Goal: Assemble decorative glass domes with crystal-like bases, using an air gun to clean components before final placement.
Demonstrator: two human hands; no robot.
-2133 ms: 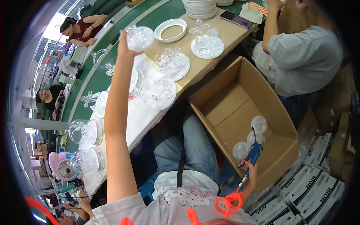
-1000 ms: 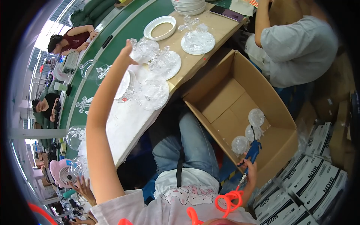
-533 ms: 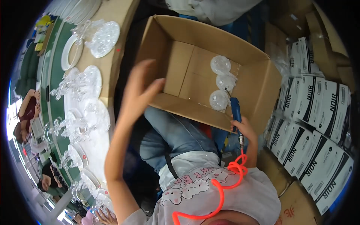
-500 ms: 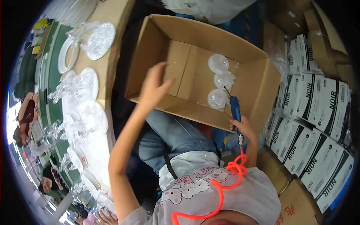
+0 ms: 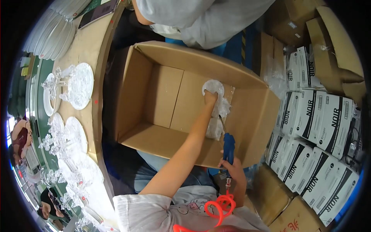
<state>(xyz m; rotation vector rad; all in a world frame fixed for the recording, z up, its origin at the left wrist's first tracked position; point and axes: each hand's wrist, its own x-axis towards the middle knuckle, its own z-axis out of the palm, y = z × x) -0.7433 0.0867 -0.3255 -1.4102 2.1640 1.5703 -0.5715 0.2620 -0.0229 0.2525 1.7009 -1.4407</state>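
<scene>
Inside a large open cardboard box (image 5: pixel 148 133), my left hand (image 5: pixel 210 97) reaches down onto the farthest of three round, clear, shiny pieces (image 5: pixel 209 84). Its fingers are hidden against that piece. The middle clear piece (image 5: pixel 222 108) and the nearest one (image 5: pixel 213 128) lie in a row toward me along the box's right side. At the box's near right edge, my right hand (image 5: pixel 232 165) is closed around a blue air gun (image 5: pixel 228 145) with a thin metal nozzle. The nozzle tip points into the box, by the middle piece. A red coiled hose (image 5: pixel 222 207) runs from the gun's rear.
On the left, a table (image 5: pixel 87 46) bears white discs (image 5: pixel 81 86) with clear branching parts, and stacked white rings (image 5: pixel 52 33). White printed cartons (image 5: pixel 309 158) are piled to the right. Another person's grey-clad body (image 5: pixel 181 21) is just beyond the box.
My left hand has moved from above the box's near left side down to the farthest clear piece. The right hand still holds the air gun. The whole view has shifted.
</scene>
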